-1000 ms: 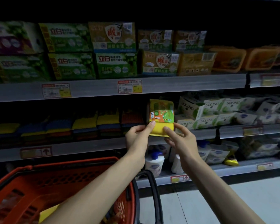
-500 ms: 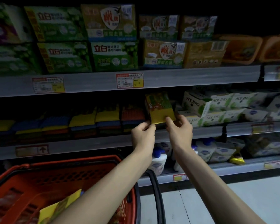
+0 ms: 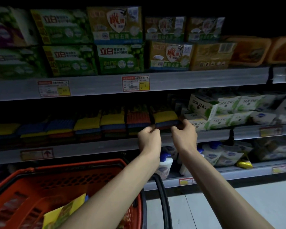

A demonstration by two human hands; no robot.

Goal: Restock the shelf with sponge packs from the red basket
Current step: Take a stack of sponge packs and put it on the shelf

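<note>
Hands at the middle shelf, both closed on one sponge pack.

Observed: left hand point(image 3: 149, 138) and right hand point(image 3: 184, 135) each have fingers curled onto a front lower corner of the stacked yellow-and-blue sponge pack point(image 3: 165, 119). It sits on the grey metal middle shelf point(image 3: 106, 146), at the right end of a row of multicoloured sponge packs point(image 3: 112, 121) and just beside the white-and-green SOLING cartons point(image 3: 221, 106). The red perforated plastic basket point(image 3: 56, 182), lower left, holds a yellow-and-green wrapped pack point(image 3: 64, 214). Its other contents are hidden by the left forearm.
</note>
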